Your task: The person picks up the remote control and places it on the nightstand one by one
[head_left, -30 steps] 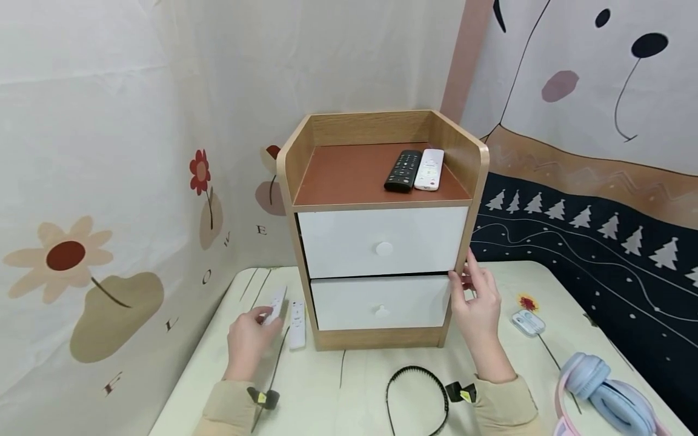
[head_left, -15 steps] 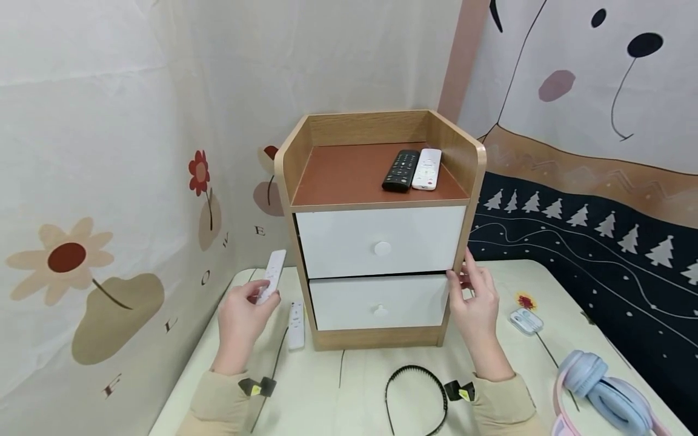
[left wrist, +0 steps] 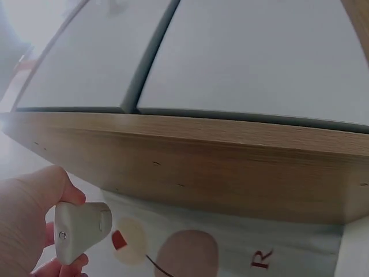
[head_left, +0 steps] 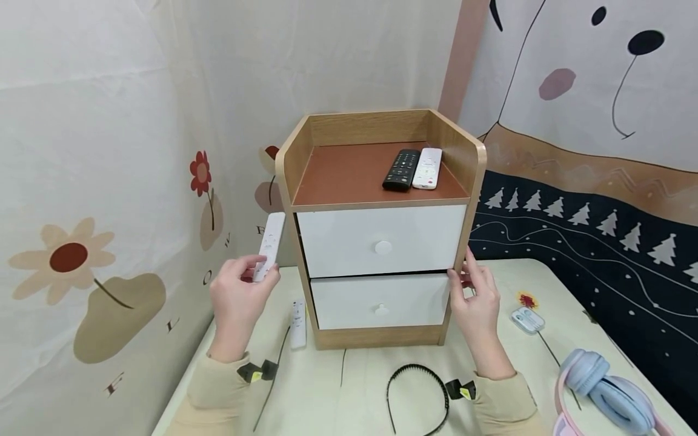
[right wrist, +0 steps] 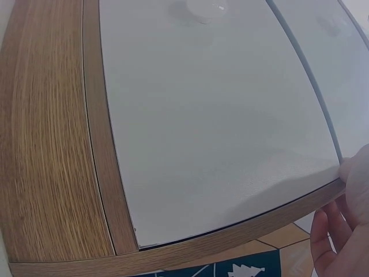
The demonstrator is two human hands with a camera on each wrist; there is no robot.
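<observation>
My left hand pinches a white remote control by its lower end, raised in the air just left of the drawer cabinet. In the left wrist view the end of that remote shows between thumb and fingers, beside the wooden side panel. With thumb and fingers, my right hand holds the cabinet's right side edge, level with the gap between the two white drawers. A black remote and another white remote lie side by side on the cabinet's brown top.
Another white remote lies on the table, left of the cabinet's base. A black headband lies in front. To the right are a small clear-lidded case and blue-and-pink headphones. Printed cloth walls stand behind and at the left.
My left hand has lifted the white remote from near the table up to the height of the upper drawer. The right hand has stayed on the cabinet's edge.
</observation>
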